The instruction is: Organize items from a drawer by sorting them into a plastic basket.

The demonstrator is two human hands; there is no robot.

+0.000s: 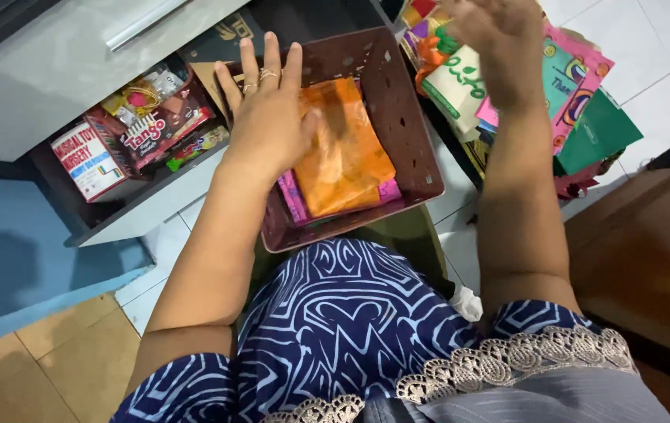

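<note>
The left hand (266, 125) lies flat, fingers spread, on the left wall of the brown basket (409, 149), its thumb on the orange packet (344, 153) inside. A pink packet (388, 190) peeks out beneath that one. Right of the basket, the right hand (495, 39) hangs loosely open over a heap of paper bags (577, 102). Left of the basket, a drawer (127, 207) holds boxes.

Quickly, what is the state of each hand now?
Left hand: open, flat on the orange packet.
Right hand: blurred above the paper bags; cannot tell.
</note>
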